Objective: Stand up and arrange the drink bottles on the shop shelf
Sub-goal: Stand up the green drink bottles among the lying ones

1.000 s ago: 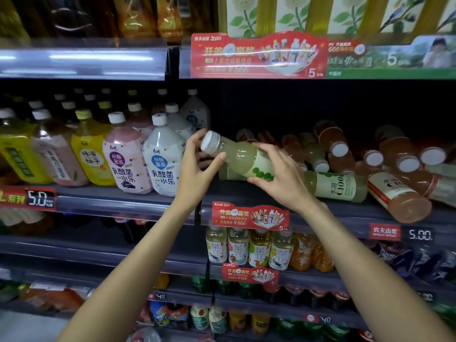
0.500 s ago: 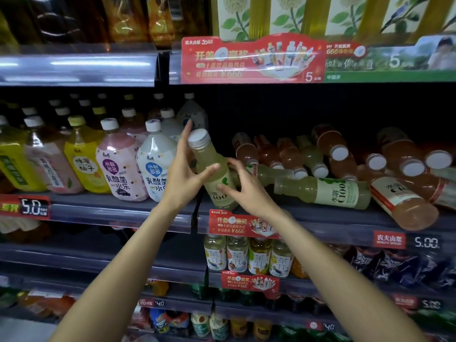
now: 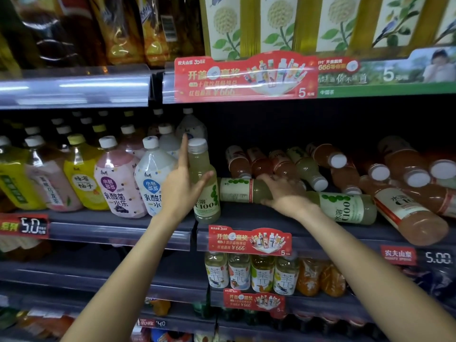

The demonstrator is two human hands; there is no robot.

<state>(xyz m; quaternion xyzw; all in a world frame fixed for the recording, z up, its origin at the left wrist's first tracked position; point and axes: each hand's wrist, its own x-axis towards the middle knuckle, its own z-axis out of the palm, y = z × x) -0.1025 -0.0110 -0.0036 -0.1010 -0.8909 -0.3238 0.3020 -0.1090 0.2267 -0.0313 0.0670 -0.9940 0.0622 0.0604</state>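
A pale green C100 bottle [image 3: 203,186] stands upright at the left end of the middle shelf [image 3: 246,214]. My left hand [image 3: 181,187] rests against it, with the index finger straight up along its side and the thumb across its front. Just to its right a second pale green bottle [image 3: 240,191] lies on its side, and my right hand [image 3: 281,191] grips it around the middle. A third green bottle [image 3: 345,208] lies further right, partly behind my right wrist.
Several pink-orange bottles [image 3: 407,213] lie in a heap at the shelf's right. To the left stand the white [image 3: 153,178], pink [image 3: 116,183] and yellow [image 3: 81,183] bottles. Tea bottles [image 3: 251,272] line the shelf below, under a red promo tag [image 3: 249,240].
The green bottle went from tilted in both hands to upright on the shelf. My right hand left it and moved right onto the lying green bottle. My left hand stays against it.
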